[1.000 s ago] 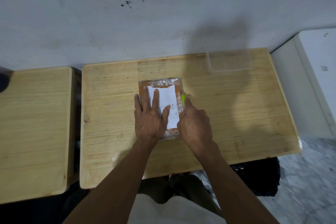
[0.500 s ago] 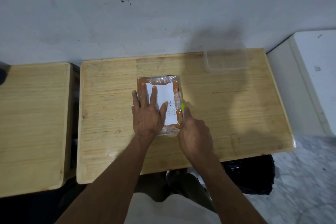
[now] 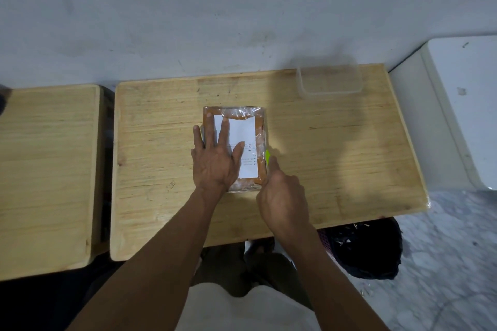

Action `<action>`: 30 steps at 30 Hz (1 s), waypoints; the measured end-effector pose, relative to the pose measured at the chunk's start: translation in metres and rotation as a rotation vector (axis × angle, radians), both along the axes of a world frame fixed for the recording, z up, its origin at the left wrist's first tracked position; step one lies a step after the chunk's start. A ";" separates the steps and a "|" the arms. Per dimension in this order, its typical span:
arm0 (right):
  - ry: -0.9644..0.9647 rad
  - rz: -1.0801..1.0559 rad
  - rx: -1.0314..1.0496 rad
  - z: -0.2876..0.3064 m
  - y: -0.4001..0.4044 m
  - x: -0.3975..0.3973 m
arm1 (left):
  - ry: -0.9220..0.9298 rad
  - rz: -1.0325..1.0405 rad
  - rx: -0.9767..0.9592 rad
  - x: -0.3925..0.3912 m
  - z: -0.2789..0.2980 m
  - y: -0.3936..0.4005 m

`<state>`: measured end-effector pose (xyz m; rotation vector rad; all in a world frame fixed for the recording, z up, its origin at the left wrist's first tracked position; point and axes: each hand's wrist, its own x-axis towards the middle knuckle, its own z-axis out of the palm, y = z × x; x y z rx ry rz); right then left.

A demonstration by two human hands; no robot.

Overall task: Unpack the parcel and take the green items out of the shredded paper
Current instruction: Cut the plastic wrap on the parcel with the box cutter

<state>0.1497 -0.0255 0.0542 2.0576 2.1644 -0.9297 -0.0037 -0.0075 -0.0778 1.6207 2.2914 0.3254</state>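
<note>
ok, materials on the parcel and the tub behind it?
Parcel: looks like brown cardboard under glossy clear plastic wrap, which crinkles and shines at the edges; the matte white label seems paper. Tub: clear, slightly frosted plastic; the table's wood grain shows through.

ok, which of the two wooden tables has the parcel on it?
The larger table on the right: the parcel lies on it under the left hand, with a clear container. The smaller table holds nothing visible.
</note>
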 end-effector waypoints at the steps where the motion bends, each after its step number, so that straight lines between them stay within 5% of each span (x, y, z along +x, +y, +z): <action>1: -0.008 -0.008 0.004 0.000 -0.002 0.001 | -0.001 -0.004 0.005 0.000 0.000 0.000; 23: 0.035 -0.045 -0.187 0.009 -0.051 0.032 | -0.062 -0.028 0.032 -0.004 -0.001 0.000; 30: 0.261 -0.105 -0.018 0.007 -0.035 0.052 | -0.077 -0.083 0.053 -0.011 -0.003 -0.002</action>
